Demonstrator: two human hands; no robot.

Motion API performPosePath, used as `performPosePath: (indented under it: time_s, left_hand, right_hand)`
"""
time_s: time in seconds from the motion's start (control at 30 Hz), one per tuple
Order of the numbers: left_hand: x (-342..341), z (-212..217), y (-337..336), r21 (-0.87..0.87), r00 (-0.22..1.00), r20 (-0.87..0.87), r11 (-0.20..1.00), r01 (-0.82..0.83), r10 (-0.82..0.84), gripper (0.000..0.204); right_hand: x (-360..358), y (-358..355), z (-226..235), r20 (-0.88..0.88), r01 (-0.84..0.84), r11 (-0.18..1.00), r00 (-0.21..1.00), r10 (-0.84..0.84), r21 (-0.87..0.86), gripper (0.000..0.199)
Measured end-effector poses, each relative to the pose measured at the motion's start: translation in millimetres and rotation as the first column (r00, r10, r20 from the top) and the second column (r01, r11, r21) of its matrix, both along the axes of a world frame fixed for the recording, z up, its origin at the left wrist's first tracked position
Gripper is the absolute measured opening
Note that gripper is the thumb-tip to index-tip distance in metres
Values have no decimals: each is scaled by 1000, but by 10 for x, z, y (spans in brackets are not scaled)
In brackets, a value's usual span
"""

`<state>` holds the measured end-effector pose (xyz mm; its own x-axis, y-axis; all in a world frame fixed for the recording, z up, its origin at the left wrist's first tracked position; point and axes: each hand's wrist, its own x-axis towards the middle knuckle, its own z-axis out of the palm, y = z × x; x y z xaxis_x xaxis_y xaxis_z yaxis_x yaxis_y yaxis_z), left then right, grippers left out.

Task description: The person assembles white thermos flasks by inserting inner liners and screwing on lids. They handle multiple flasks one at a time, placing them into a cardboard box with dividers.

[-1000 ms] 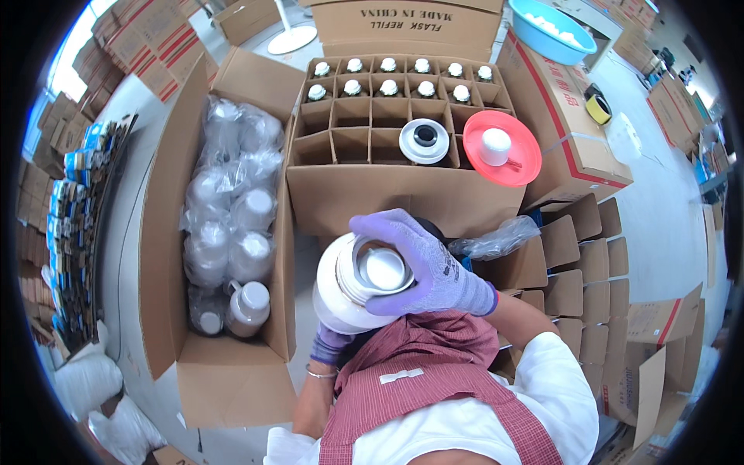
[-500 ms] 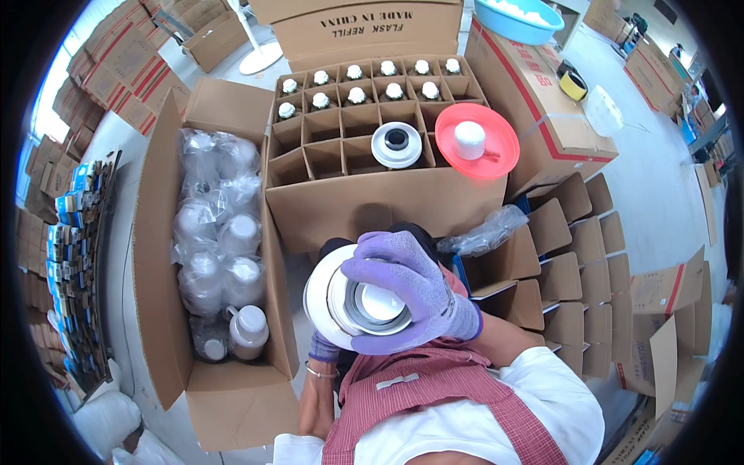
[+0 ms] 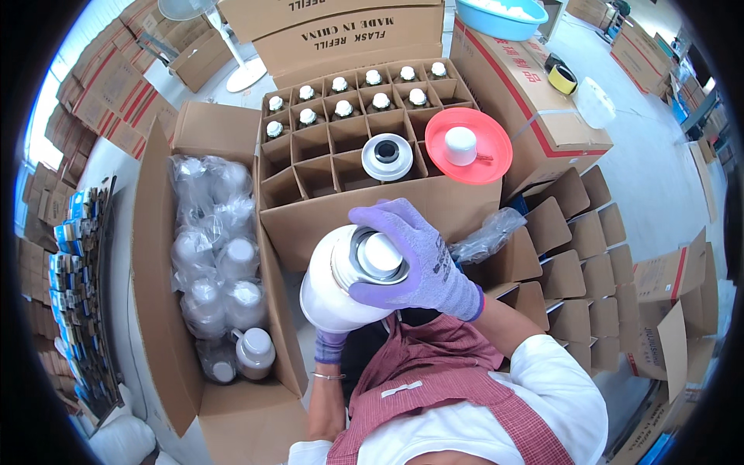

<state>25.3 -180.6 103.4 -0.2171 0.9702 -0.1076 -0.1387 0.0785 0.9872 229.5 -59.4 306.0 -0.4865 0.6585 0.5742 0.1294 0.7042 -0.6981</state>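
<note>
The white flask [image 3: 341, 283] is held up in front of the person's chest, above the gap between 2 open cartons. The right hand [image 3: 422, 260], in a purple glove, has its grip closed over the flask mouth from above. The left hand [image 3: 332, 345] holds the flask from below, mostly hidden under it.

A divided carton [image 3: 310, 225] partly filled with capped flasks [image 3: 341, 108] is seen ahead, with a red funnel-like dish [image 3: 488, 159] resting on its rim. Bagged white bottles [image 3: 225, 263] are packed in the left box [image 3: 155, 310]. A blue basin [image 3: 504, 19] and a tape roll [image 3: 563, 77] are set on a closed carton [image 3: 527, 116].
</note>
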Motion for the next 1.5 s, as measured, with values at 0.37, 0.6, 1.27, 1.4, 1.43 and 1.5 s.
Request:
performPosePath:
  time_s: [0.37, 0.6, 1.27, 1.4, 1.43, 1.5]
  left_hand:
    - [-156, -54, 480, 1, 965, 252, 997, -73, 70, 41]
    - [-329, 232, 493, 6, 987, 151, 999, 49, -50, 39]
    - [213, 917, 813, -213, 287, -872, 834, 509, -397, 47]
    - [-45, 709, 1048, 83, 985, -113, 989, -122, 131, 54]
    - [-86, 808, 1102, -23, 959, 238, 988, -151, 152, 57]
    - [25, 901, 1145, 90, 892, 446, 995, 41, -77, 61]
  right_hand:
    - [-555, 315, -112, -56, -101, 995, 993, 101, 12, 63]
    - [-410, 236, -188, -30, -124, 991, 992, 123, -52, 71]
    - [-69, 2976, -1968, 862, -195, 973, 508, -5, 121, 52]
    - [-332, 2035, -1441, 434, -256, 897, 897, 82, 361, 60]
    - [-449, 1634, -1146, 326, -311, 867, 927, 186, 390, 62]
    - [-506, 1056, -979, 263, -286, 927, 939, 221, 241, 62]
